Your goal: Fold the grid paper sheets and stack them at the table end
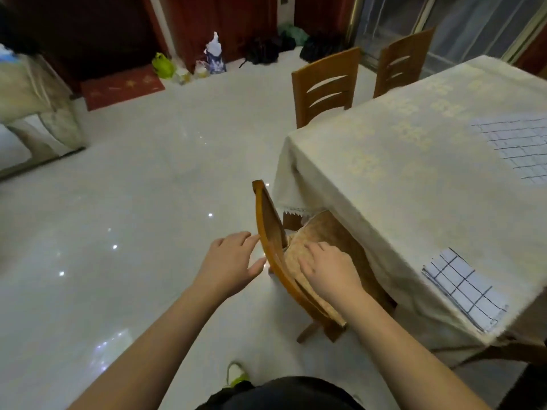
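A pale tiled floor (133, 202) fills the left and centre of the room, catching small points of light. On the right stands a dining table (384, 149) under a cream patterned tablecloth with a lace edge. Two wooden chairs (325, 87) stand at its far side, and a third wooden chair (275, 255), its seat covered by a tan cushion (322, 229), is tucked against the near left side of the table.

Far across the room a red mat (121, 87) lies before dark red curtains, with a green bag (162, 65) and a blue patterned bag (215, 56) just beside it.

A spread sheet of grid paper (515, 143) lies flat at the far right of the tabletop, cut off by the edge of the view. A stack of folded grid paper (464, 288) sits at the near right corner of the table, well apart from the open sheet.

A person in dark clothing reaches toward the near chair with both bare arms. The left hand (231, 263) hangs loose just left of the chair back, fingers straight, fingertips at the wood, gripping nothing. The right hand (328, 269) rests over the cushion, fingers spread and relaxed, holding nothing. A yellow-green shoe (236, 375) shows at the bottom edge.
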The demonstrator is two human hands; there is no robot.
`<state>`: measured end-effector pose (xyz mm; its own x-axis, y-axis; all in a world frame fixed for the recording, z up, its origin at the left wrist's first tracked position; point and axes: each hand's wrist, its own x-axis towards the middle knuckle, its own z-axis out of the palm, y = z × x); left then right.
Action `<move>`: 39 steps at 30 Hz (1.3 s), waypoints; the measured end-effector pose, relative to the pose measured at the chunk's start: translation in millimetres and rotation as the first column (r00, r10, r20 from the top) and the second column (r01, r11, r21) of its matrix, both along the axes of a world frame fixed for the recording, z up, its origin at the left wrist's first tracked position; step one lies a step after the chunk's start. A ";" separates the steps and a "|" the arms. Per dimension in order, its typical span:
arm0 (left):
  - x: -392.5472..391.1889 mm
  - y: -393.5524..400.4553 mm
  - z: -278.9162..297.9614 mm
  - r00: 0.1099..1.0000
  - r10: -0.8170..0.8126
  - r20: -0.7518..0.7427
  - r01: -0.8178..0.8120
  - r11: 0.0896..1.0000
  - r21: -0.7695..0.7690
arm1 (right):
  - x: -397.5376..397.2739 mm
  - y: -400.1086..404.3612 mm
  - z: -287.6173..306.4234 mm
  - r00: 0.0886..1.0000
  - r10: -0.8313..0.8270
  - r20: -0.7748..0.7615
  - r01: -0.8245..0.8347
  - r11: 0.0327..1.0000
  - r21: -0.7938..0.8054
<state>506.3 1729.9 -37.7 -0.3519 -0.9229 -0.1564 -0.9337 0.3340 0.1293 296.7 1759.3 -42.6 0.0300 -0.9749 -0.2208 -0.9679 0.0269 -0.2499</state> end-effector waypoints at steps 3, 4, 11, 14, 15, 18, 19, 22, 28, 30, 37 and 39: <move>72.5 -5.0 -1.4 0.998 0.066 0.007 -0.067 0.997 0.031 | 62.7 -22.3 4.2 0.998 0.063 0.011 -0.063 0.998 -0.008; 92.2 -5.4 -2.6 0.996 0.085 0.010 -0.085 0.996 0.032 | 82.2 -27.9 6.3 0.996 0.088 0.026 -0.088 0.996 -0.009; 175.6 -6.9 -10.7 0.969 0.246 0.001 -0.245 0.967 0.071 | 181.6 -52.4 15.2 0.960 0.280 0.013 -0.280 0.960 0.031; 198.7 -10.6 -15.2 0.954 0.299 0.030 -0.300 0.948 0.109 | 201.1 -67.2 6.9 0.936 0.350 -0.045 -0.347 0.936 0.063; 206.0 -11.6 -17.4 0.949 0.314 0.035 -0.316 0.942 0.113 | 206.8 -73.2 3.2 0.927 0.370 -0.053 -0.366 0.927 0.079; 224.3 -18.7 -25.0 0.939 0.342 0.038 -0.344 0.930 0.132 | 222.0 -93.9 -7.4 0.910 0.406 -0.077 -0.399 0.912 0.093; 228.5 -24.1 -27.8 0.937 0.347 0.038 -0.348 0.927 0.141 | 226.7 -101.1 -10.5 0.906 0.415 -0.083 -0.407 0.908 0.101; 232.8 -50.5 -35.6 0.936 0.350 0.045 -0.352 0.922 0.162 | 237.9 -126.3 -20.4 0.899 0.434 -0.067 -0.424 0.897 0.124; 229.5 -139.9 -43.0 0.965 0.253 0.068 -0.261 0.947 0.186 | 242.8 -213.0 -41.4 0.914 0.394 -0.092 -0.383 0.916 0.120; 231.9 -170.5 -38.5 0.972 0.215 0.097 -0.230 0.954 0.193 | 244.2 -244.0 -40.9 0.922 0.375 -0.099 -0.360 0.922 0.141; 245.7 -264.2 -29.1 0.969 0.216 0.116 -0.235 0.955 0.183 | 250.6 -325.3 -33.7 0.937 0.337 -0.087 -0.328 0.939 0.104; 253.4 -293.4 -29.2 0.968 0.226 0.112 -0.243 0.953 0.179 | 254.6 -347.7 -31.9 0.952 0.294 -0.090 -0.286 0.954 0.089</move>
<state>759.7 1436.5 -66.9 -0.1055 -0.9277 -0.3580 -0.9933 0.0816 0.0813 551.2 1411.7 -74.5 0.2828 -0.9082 -0.3085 -0.9567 -0.2441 -0.1586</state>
